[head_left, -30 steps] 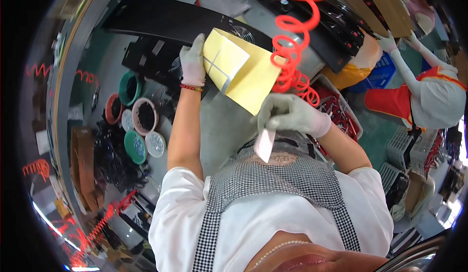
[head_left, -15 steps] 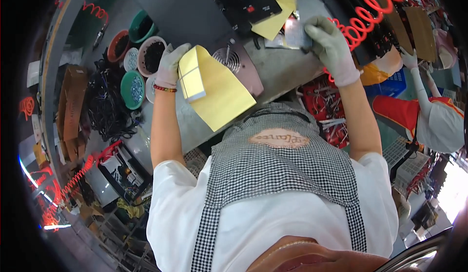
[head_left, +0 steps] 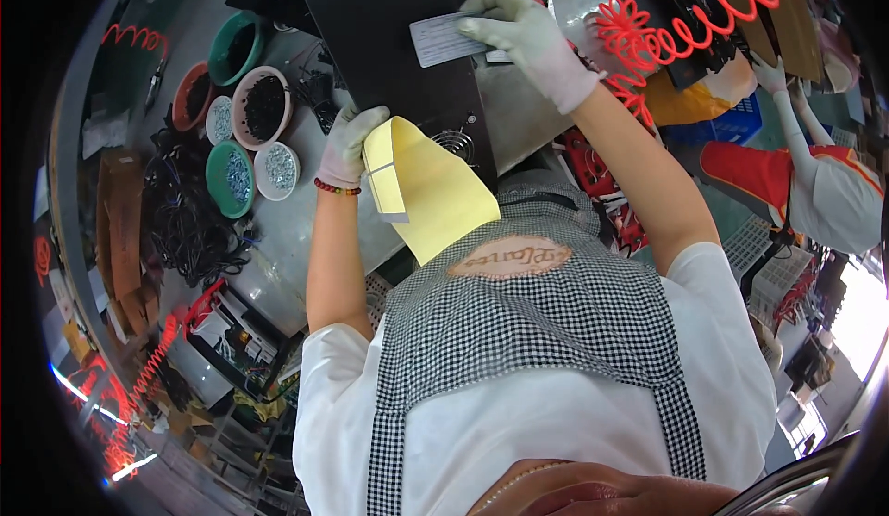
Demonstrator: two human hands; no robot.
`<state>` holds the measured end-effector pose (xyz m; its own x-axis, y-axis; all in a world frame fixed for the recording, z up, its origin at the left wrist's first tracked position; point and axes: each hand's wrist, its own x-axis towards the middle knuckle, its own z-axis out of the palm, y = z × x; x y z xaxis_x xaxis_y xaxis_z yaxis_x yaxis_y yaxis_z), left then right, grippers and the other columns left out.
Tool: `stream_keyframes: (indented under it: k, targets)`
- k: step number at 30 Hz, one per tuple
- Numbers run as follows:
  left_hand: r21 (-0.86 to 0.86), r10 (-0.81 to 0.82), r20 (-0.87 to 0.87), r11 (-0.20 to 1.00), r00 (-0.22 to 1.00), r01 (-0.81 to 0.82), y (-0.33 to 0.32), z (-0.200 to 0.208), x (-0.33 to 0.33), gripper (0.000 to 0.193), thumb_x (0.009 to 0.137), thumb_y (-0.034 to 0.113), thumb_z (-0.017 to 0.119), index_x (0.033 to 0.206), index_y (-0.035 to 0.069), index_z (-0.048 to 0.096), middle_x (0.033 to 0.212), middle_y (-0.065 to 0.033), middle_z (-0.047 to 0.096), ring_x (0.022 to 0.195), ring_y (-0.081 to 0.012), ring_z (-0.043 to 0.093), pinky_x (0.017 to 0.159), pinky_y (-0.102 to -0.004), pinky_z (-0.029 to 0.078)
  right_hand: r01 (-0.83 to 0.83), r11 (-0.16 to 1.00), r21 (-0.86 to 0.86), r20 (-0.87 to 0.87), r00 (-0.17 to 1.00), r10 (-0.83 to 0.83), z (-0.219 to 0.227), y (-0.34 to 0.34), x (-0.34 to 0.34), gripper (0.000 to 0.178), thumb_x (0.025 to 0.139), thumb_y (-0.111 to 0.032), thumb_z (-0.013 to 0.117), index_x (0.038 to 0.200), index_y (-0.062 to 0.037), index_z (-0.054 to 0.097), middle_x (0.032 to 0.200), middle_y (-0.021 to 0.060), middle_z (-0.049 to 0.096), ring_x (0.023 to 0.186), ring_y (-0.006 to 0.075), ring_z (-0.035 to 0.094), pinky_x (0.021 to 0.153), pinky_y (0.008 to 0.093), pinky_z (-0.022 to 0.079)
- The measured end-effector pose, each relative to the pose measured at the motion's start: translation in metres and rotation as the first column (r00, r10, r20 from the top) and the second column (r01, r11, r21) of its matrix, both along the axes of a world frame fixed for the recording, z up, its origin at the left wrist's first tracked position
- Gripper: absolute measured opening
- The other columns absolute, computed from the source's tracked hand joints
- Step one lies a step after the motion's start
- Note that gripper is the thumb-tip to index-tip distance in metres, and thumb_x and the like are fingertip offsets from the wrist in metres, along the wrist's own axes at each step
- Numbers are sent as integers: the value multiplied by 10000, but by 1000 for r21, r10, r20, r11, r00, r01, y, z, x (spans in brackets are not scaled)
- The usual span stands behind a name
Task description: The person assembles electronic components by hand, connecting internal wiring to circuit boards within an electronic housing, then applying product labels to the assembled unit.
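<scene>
In my gloved left hand, fingers closed, is the upper left edge of a yellow label sheet, which curls and hangs down over the apron. My gloved right hand pinches one end of a small silver printed label. That label is held over the dark panel of a black metal case; whether it touches the surface I cannot tell. A round fan grille on the case shows partly behind the yellow sheet.
Bowls of black parts and silver screws stand on the left of the bench, near bundled black cables. A red coiled air hose hangs at right. A co-worker's gloved hand is at far right.
My right hand has moved left from the far side of the bench and now holds the silver label over the black case. My left hand keeps the yellow sheet, shifted slightly right.
</scene>
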<state>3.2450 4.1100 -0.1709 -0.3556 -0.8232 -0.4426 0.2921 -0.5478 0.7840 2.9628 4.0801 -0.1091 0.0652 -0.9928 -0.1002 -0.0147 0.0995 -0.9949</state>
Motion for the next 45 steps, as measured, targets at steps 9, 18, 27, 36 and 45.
stream_keyframes:
  k: [9,18,27,36,45]
  targets:
    - [-2,20,-21,1000,1000,-20,2,-8,2,227,867,71,634,1090,29,630,938,-41,671,777,-126,655,689,-267,539,-9,999,-35,3,1000,9,-24,-29,40,255,831,-125,731,1024,13,639,872,51,654,784,96,609,730,245,510]
    - [14,14,-4,1000,1000,-13,6,-5,1,227,870,78,639,1087,15,625,948,-51,674,790,-137,661,693,-269,542,-35,999,-36,-126,992,30,-23,-32,47,278,825,-166,751,1031,-9,652,884,22,656,804,73,588,735,223,488]
    - [3,16,-29,1000,999,-16,5,-6,1,223,861,80,649,1076,21,635,946,-41,673,791,-127,656,698,-265,541,-20,999,-31,-166,986,15,-29,-32,52,270,816,-163,749,1013,-5,655,877,32,660,790,82,595,717,231,489]
    - [-16,4,-9,1000,1000,-4,6,-3,0,236,854,76,654,1086,30,643,960,-41,683,788,-125,661,700,-264,543,-13,976,-218,-659,739,-138,2,-14,71,362,859,-239,698,1117,0,615,972,103,686,890,201,668,778,324,530]
    - [-22,75,-45,997,996,-76,12,4,4,207,874,68,628,1076,25,643,937,-46,683,780,-126,662,691,-261,541,51,998,-36,236,971,-41,2,-17,25,414,911,-281,646,1193,13,573,1075,142,662,999,245,657,890,373,522]
